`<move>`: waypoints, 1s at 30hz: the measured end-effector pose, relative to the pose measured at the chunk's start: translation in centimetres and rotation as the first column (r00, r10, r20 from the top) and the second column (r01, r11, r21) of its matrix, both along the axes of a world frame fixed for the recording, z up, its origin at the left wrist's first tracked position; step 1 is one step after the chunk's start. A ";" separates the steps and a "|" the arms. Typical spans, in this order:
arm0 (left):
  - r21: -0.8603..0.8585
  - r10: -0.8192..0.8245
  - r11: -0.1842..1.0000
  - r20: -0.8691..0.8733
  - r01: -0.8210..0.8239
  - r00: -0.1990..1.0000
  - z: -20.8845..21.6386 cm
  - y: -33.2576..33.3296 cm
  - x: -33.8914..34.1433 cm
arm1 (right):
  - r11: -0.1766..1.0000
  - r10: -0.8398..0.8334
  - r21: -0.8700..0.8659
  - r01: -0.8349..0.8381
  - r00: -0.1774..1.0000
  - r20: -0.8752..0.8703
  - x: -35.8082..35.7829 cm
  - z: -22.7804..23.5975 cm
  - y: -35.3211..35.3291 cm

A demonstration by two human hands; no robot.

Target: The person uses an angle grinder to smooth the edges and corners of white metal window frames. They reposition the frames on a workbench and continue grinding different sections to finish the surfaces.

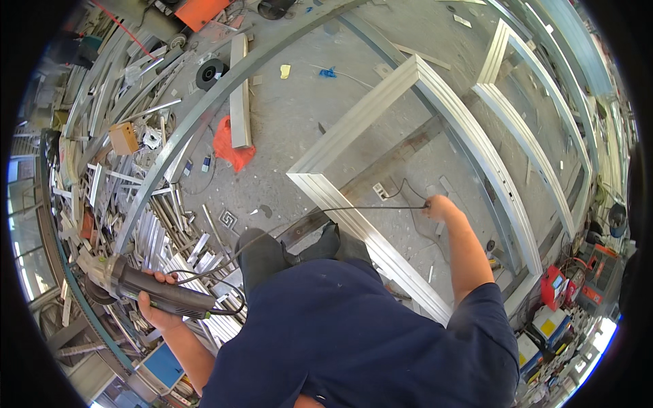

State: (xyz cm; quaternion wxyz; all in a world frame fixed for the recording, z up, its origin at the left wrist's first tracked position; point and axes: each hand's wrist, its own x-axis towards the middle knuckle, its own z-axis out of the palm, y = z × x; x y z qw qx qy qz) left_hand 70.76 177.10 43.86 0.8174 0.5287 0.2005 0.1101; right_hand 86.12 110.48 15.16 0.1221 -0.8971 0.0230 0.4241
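Note:
My left hand (pixel 156 314) is wrapped round the body of a dark angle grinder (pixel 160 291), its metal head and disc pointing out to the left. A black power cord (pixel 381 207) runs from the grinder across my legs to the right. Out over the metal frame, my right hand (pixel 441 208) is closed on the cord's far part; a plug there is too small to make out. Below the stretched cord lies a small white socket block (pixel 381 191) with a thin wire. The silvery frame (pixel 469 129) of ribbed profiles stands right in front of me, one side passing beside my legs.
Cut metal offcuts (pixel 160 238) heap up on the left, near a cardboard box (pixel 124 139). A grey beam (pixel 239 95) lies by an orange-red plastic bag (pixel 232 144) and a black roll (pixel 211 73). Further frames (pixel 534 149) stand right, with a red machine (pixel 552 287) nearer.

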 end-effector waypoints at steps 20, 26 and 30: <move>-0.177 -0.675 0.715 0.076 0.676 0.734 -8.3 12.2 42.4 | -0.172 -0.981 0.233 0.957 -0.188 0.046 -17.1 1.7 19.9; -0.193 -0.696 0.717 -0.137 0.670 0.705 -14.3 14.5 50.5 | -0.011 -0.968 -0.051 0.999 -0.023 -0.250 -19.2 6.3 32.2; -0.233 -0.716 0.699 -0.219 0.677 0.663 -14.8 15.3 51.5 | -0.145 -0.989 0.028 0.989 -0.144 -0.045 -16.2 7.1 35.0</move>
